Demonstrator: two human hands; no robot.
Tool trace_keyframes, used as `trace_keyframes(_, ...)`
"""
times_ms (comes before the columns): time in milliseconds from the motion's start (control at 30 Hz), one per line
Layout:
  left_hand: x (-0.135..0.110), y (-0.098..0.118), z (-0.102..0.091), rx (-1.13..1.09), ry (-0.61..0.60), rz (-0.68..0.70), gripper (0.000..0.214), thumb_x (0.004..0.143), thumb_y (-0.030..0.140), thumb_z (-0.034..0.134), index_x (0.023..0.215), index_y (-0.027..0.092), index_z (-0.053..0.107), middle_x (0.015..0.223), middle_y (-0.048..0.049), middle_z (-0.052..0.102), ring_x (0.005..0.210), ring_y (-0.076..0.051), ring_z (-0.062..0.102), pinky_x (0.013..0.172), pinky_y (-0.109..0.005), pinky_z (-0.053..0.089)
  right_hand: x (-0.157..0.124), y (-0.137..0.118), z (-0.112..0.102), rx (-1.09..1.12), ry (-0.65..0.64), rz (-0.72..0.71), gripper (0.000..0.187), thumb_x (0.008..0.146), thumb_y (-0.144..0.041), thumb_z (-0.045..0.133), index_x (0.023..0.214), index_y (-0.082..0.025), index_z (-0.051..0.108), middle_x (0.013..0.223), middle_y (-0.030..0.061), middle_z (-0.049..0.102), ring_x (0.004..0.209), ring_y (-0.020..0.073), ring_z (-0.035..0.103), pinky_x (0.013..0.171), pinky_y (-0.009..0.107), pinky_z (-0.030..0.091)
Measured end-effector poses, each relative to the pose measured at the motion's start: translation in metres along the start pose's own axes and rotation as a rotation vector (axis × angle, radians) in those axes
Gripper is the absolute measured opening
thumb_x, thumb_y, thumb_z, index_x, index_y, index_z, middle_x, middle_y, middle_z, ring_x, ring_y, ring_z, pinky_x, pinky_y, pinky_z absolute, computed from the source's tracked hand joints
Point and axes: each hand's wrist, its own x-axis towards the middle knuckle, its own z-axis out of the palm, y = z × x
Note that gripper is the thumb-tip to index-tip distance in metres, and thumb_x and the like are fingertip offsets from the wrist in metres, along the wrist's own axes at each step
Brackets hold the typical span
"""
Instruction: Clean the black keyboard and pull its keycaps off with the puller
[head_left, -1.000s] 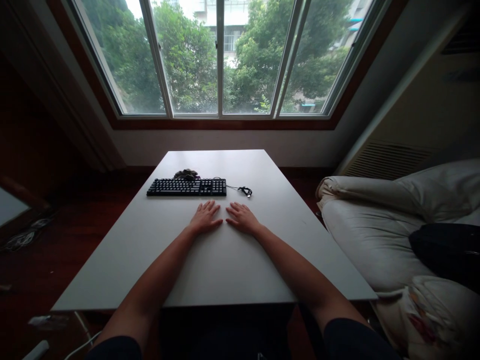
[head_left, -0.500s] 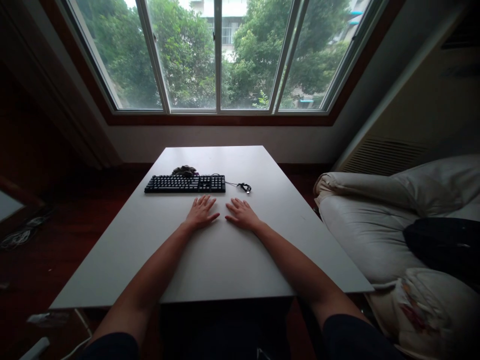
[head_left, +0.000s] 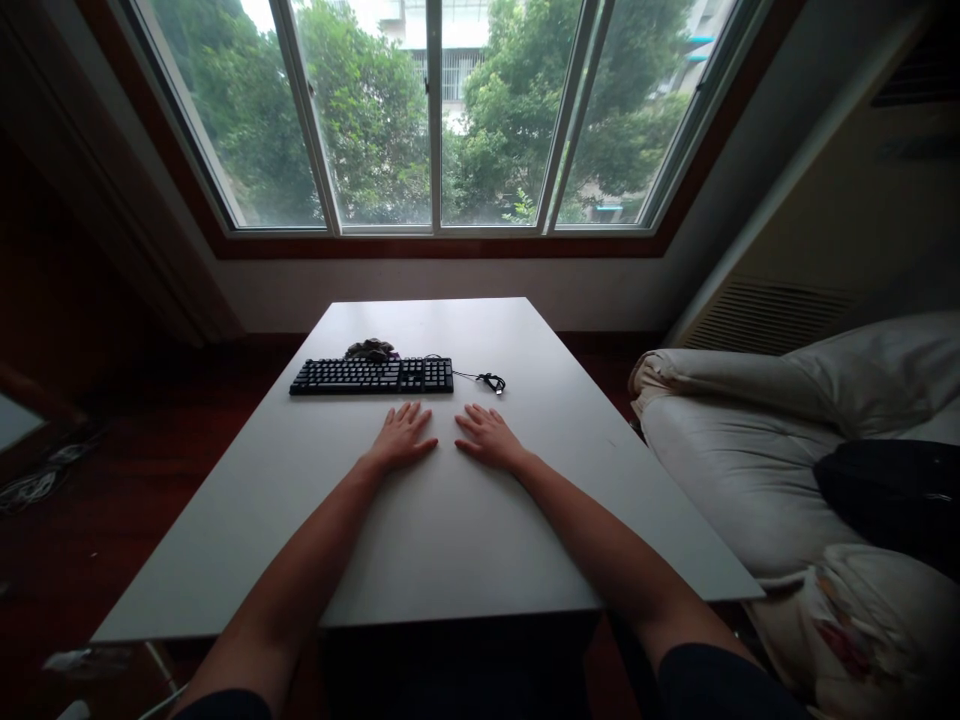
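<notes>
My left hand (head_left: 401, 437) lies flat on the white table (head_left: 420, 520), fingers spread, holding nothing. My right hand (head_left: 489, 438) lies flat beside it, a small gap between them, fingers also stretched out and empty. Just beyond the fingertips sits a black keyboard (head_left: 372, 376), parallel to the table's far edge, untouched by either hand. Its cable ends in a small coiled plug (head_left: 491, 381) to the right of the keyboard. A dark crumpled cloth (head_left: 370, 349) rests behind the keyboard.
A wide window (head_left: 435, 110) with trees outside fills the far wall. A white sofa with cushions (head_left: 757, 450) and a black item (head_left: 892, 500) stands right of the table. Dark wooden floor with cables (head_left: 34, 485) lies on the left.
Both hands stay flat on the table in the same place. Only the head camera shifts slightly, so the scene moves a little in the picture.
</notes>
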Motion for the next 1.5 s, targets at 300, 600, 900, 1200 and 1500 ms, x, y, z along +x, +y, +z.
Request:
trace_keyframes(300, -0.002, 0.005, -0.004, 0.014, 0.019, 0.038, 0.077, 0.093, 0.072, 0.044, 0.157, 0.03, 0.038, 0.169, -0.0077, 0.023, 0.157, -0.033, 0.011, 0.126, -0.054, 0.007, 0.004, -0.017, 0.003, 0.006, 0.021, -0.106, 0.068, 0.097, -0.063, 0.05, 0.156, -0.029, 0.043, 0.166, 0.0094, 0.029, 0.154, 0.0322, 0.024, 0.125, 0.054, 0.019)
trace_keyframes(600, -0.003, 0.004, -0.001, 0.001, -0.018, 0.025, 0.084, 0.091, 0.078, 0.038, 0.16, 0.03, 0.031, 0.17, -0.0077, 0.019, 0.157, -0.033, 0.012, 0.125, -0.054, 0.007, 0.005, -0.014, 0.004, 0.014, 0.0, -0.099, 0.068, 0.098, -0.065, 0.047, 0.155, -0.029, 0.045, 0.166, 0.0091, 0.03, 0.153, 0.0321, 0.026, 0.125, 0.053, 0.018)
trace_keyframes(900, -0.003, 0.004, -0.002, 0.011, -0.02, 0.016, 0.083, 0.091, 0.077, 0.041, 0.16, 0.03, 0.033, 0.17, -0.0075, 0.02, 0.157, -0.033, 0.012, 0.125, -0.053, 0.008, 0.006, -0.013, 0.004, 0.029, -0.004, -0.097, 0.066, 0.097, -0.063, 0.05, 0.154, -0.028, 0.047, 0.166, 0.0096, 0.03, 0.153, 0.0322, 0.026, 0.125, 0.053, 0.019)
trace_keyframes(1200, -0.004, 0.007, -0.003, 0.024, 0.006, 0.037, 0.081, 0.092, 0.074, 0.043, 0.158, 0.027, 0.037, 0.168, -0.0086, 0.024, 0.156, -0.03, 0.016, 0.126, -0.051, 0.01, 0.006, -0.012, 0.004, 0.016, -0.011, -0.098, 0.068, 0.097, -0.065, 0.047, 0.154, -0.029, 0.046, 0.166, 0.0088, 0.03, 0.153, 0.0316, 0.026, 0.125, 0.052, 0.019)
trace_keyframes(1500, -0.006, 0.009, -0.008, 0.006, -0.041, 0.067, 0.086, 0.092, 0.078, 0.037, 0.161, 0.027, 0.03, 0.17, -0.0081, 0.018, 0.157, -0.031, 0.013, 0.126, -0.051, 0.007, 0.005, -0.014, 0.003, -0.006, -0.019, -0.098, 0.068, 0.098, -0.066, 0.044, 0.155, -0.028, 0.044, 0.166, 0.0088, 0.03, 0.153, 0.0311, 0.026, 0.125, 0.051, 0.019)
